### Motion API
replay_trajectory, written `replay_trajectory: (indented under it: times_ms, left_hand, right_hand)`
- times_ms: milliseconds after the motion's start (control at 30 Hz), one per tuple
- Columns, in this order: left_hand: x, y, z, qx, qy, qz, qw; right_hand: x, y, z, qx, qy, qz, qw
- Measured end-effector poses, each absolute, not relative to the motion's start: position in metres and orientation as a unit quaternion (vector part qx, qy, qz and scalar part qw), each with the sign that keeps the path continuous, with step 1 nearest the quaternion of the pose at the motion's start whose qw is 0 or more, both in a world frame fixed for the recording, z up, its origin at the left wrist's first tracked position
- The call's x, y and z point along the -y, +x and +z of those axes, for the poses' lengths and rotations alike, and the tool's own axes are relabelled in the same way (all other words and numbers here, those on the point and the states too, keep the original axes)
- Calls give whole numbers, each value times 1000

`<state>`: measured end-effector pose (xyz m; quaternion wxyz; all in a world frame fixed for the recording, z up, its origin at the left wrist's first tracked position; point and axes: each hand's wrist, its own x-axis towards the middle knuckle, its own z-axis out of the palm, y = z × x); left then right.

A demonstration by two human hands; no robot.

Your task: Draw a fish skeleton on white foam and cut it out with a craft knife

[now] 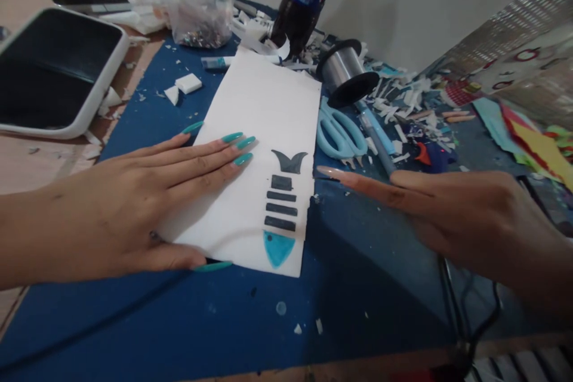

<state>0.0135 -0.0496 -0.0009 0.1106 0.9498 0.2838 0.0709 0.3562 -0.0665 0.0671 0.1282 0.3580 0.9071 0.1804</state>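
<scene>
Left hand (143, 194) spread flat, right hand (465, 212) with index finger extended, its grip impossible to tell from where I stand. On a dark blue mat (215, 328), a white rectangular sheet (268, 101) lies under the left palm, seemingly pressed against slipping, its black-and-turquoise fish figure (281, 209) clear of both hands.

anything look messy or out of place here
Yes: loose scraps heaped beside the spool look untidy, and the right edge of the white sheet looks ragged beside the fish drawing, not straight.
</scene>
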Motion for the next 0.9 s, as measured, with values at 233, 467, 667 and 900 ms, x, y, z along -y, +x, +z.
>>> replay_trajectory:
  times_ms: [233,467,667,900]
  left_hand:
    - [44,10,-9,-259,956,87,112]
    - [43,13,-5,-264,951,87,136]
    - [41,12,-7,-256,952,94,140]
    - [42,12,-6,-256,955,84,122]
  right_hand:
    - [62,331,55,-914,308,239,109]
    - [54,326,49,-915,285,260,121]
    - [54,325,53,-913,284,258,137]
    - [57,321,54,-913,291,251,137]
